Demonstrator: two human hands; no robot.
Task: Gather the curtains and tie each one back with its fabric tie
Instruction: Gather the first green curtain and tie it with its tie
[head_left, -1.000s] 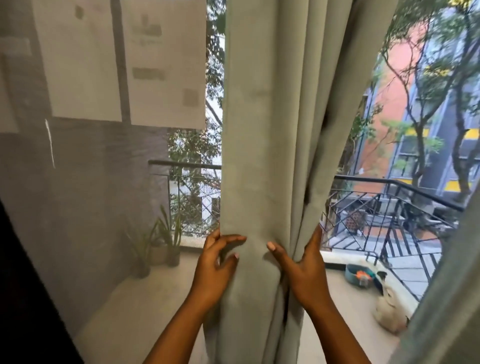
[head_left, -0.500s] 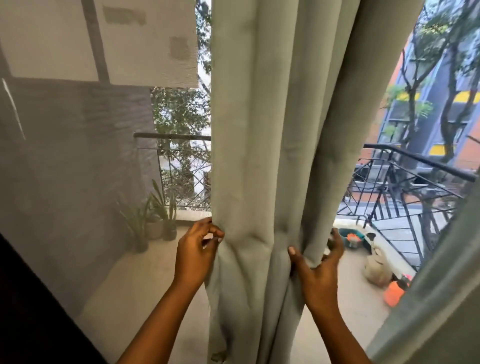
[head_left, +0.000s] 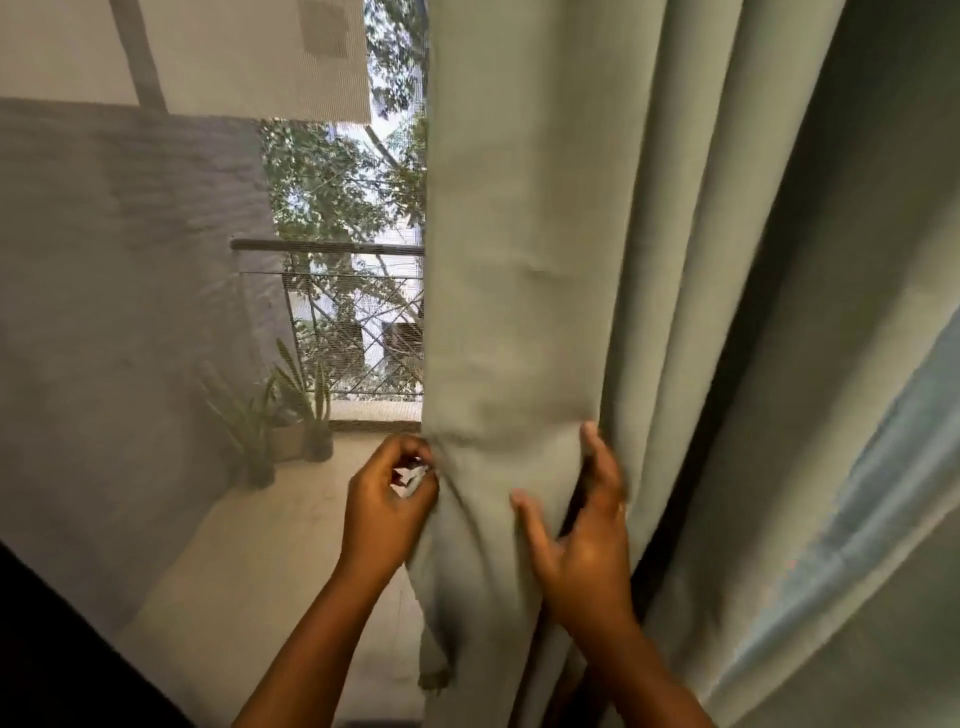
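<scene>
Nearest the camera, two bare forearms rise from the bottom edge toward the sage-green pleated fabric curtain (head_left: 519, 260), which hangs in long vertical folds down the middle of the view; the left hand (head_left: 387, 501) sits at the curtain's left edge, fingers curled and pinching that edge so the cloth puckers at the grip; the right hand (head_left: 576, 540) lies against the curtain front, thumb spread onto the cloth and fingers reaching into a dark fold, though motion blur hides how firmly it grips; half a second ago the right hand was lower and further right, clasping the outer fold, and it has since shifted leftward and up, closer to the left hand, so the gathered width between them is narrower; the left hand keeps its pinch much as before. To the curtain's right a second panel of pale green curtain cloth (head_left: 857, 467) slants across the corner, now covering the balcony view that showed there earlier. Left of the curtain, beyond a fine mesh screen, lies a pale balcony floor (head_left: 249, 561); further back small potted green plants (head_left: 296, 415) stand below a dark metal balcony railing (head_left: 337, 332); beyond it, leafy trees (head_left: 332, 182).
</scene>
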